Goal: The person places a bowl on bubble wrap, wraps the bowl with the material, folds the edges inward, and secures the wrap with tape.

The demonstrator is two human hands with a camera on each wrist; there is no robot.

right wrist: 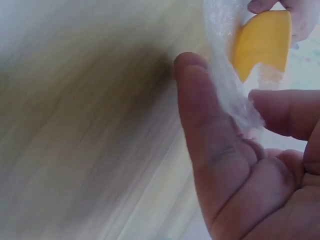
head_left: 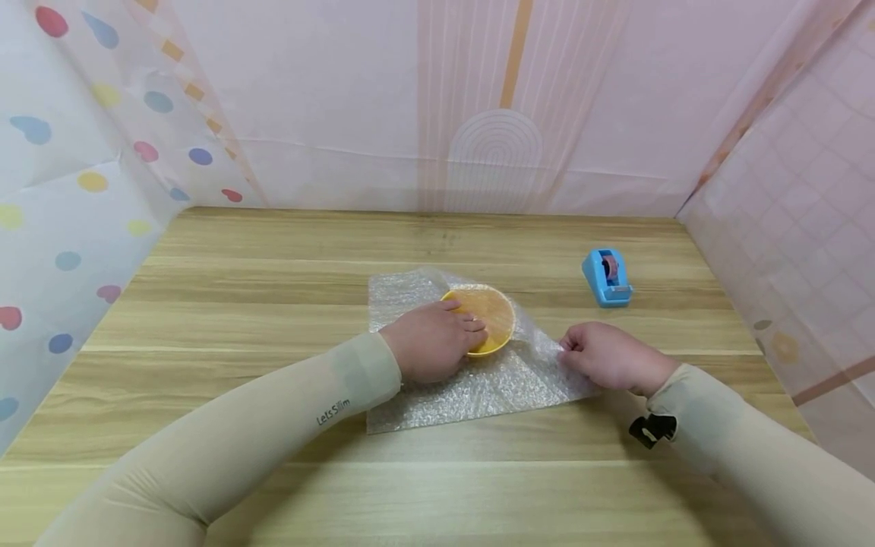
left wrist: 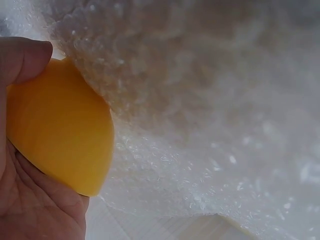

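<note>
A yellow bowl (head_left: 502, 323) sits on a sheet of clear bubble wrap (head_left: 424, 414) in the middle of the table. My left hand (head_left: 429, 343) holds the bowl by its near-left side, fingers over the rim; in the left wrist view the thumb lies against the yellow wall (left wrist: 65, 135). Part of the wrap is lifted and covers the bowl's right side. Off to the right, my right hand (head_left: 611, 357) pinches the wrap's edge between thumb and fingers, and the right wrist view shows the pinched film (right wrist: 235, 95). The bowl's underside is hidden.
A blue tape dispenser (head_left: 607, 281) with a pinkish roll stands at the back right of the wooden table (head_left: 273, 304). Patterned sheets (head_left: 328, 106) hang behind the table and along both sides. A black strap (head_left: 652, 430) shows at the right wrist.
</note>
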